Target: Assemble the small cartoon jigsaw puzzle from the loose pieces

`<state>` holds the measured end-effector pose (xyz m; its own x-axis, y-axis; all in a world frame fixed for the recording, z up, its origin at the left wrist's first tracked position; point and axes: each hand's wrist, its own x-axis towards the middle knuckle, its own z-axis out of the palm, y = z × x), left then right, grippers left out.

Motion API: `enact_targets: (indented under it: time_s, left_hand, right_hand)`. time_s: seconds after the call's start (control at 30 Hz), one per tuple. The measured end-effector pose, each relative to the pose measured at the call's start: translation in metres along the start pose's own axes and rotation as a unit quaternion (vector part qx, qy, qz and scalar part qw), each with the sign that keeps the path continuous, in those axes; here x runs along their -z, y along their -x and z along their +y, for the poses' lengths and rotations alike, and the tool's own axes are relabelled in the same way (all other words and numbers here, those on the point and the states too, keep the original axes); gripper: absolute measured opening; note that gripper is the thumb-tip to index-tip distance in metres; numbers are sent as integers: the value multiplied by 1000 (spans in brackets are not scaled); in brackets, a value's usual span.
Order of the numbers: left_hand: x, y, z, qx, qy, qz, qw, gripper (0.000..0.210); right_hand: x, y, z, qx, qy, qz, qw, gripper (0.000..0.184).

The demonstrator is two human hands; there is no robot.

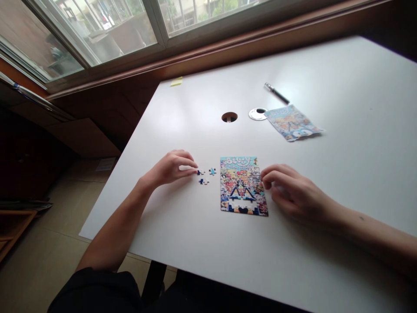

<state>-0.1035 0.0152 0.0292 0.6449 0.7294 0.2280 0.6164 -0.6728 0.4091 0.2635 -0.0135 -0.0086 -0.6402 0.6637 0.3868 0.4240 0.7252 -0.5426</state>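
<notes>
A small, nearly whole jigsaw puzzle point(243, 184) lies flat on the white table, with a crowd of colourful cartoon figures and a pale gap near its bottom. To its left are several loose pieces: a blue one point(212, 171), a dark blue and white one point(203, 181), and another puzzle piece point(201, 172) at my left fingertips. Thumb and forefinger of my left hand point(177, 167) come together on that last piece. My right hand point(288, 189) rests at the puzzle's right edge, fingers loosely curled and thumb apart, holding nothing; its forefinger appears to touch the edge.
Beyond the puzzle, a crinkled picture sheet point(293, 123) partly overlaps a round metal cover point(258, 114). A black and silver pen point(276, 92) lies behind it. The white table point(182, 243) has a round cable hole point(230, 117) and yellow tape point(176, 81) at its far edge, near a window.
</notes>
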Motion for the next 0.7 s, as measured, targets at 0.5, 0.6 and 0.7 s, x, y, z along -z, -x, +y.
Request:
enact_targets:
  time_s: [0.5,0.6,0.7]
  left_hand:
    - [5,2,6,3,-36,-24,999,13]
    - [4,0,11,-9,-29,-33,999,14]
    - [1,-2,18,-28,-17,-46,998,14]
  right_hand:
    - [1,0,0,-4,-2,5,1000,32]
    - [1,-1,-1,-1,-1,4,1000,32]
    - [1,-1,-1,-2,-2,4,1000,31]
